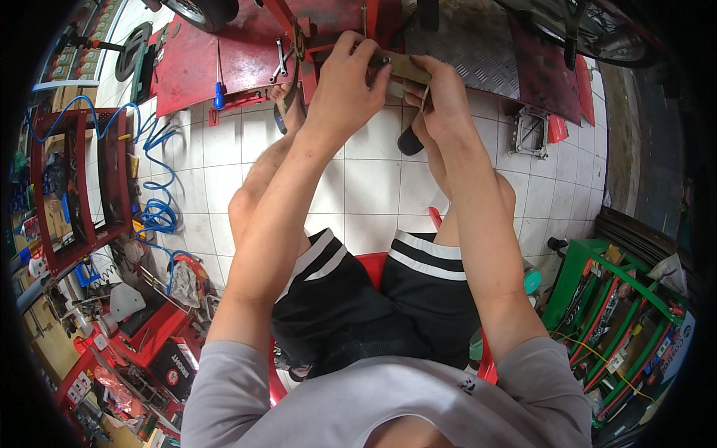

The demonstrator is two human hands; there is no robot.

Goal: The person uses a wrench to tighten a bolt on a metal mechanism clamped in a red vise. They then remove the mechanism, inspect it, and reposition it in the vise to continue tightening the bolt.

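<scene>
A flat tan-brown strip (407, 69) runs between my two hands, above the front edge of a red lift table. My right hand (446, 88) is closed on its right end, where part of the strip bends down beside the fingers. At the other end, my left hand (349, 84) has its fingers curled and its thumb close to the strip. Its fingertips are partly hidden, but they appear to pinch the strip. Just behind my left hand stands a red metal frame (281, 16). What the strip is made of cannot be made out.
On the red table (187, 67) lie a blue-handled screwdriver (219, 95) and some wrenches (281, 61). Motorcycle wheels (202, 9) stand at the far side. A coiled blue hose (157, 216) lies at left by a red rack (56, 254). A green tool rack (575, 280) stands at right.
</scene>
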